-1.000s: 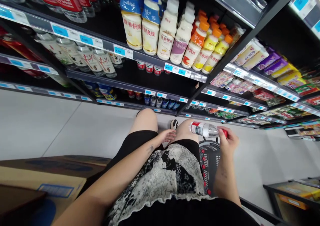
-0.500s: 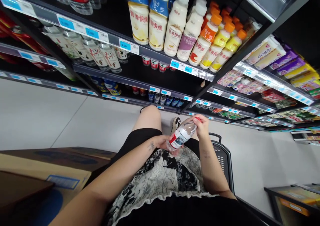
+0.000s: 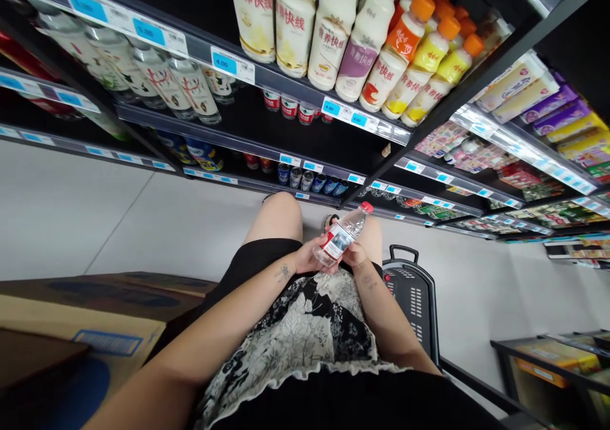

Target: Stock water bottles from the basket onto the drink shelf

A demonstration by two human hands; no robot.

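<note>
A clear plastic water bottle [image 3: 340,239] with a red cap and a red-and-white label lies tilted above my lap, its cap pointing away and to the right. My left hand [image 3: 311,256] is closed round its lower end. Against the label's right side rests my right hand [image 3: 353,255], also holding the bottle; most of its fingers are hidden behind it. The cap is free of both hands.
Drink shelves [image 3: 305,90] stretch across the front, with milk drink bottles [image 3: 328,42] above and small cans [image 3: 307,180] low down. A black plastic basket [image 3: 410,296] stands on the floor at my right. Cardboard boxes [image 3: 119,315] are at my left, and a low rack [image 3: 548,366] at the lower right.
My right hand has let go of the red cap and moved down to the bottle's body. My left hand still holds the lower end. The view has shifted slightly.
</note>
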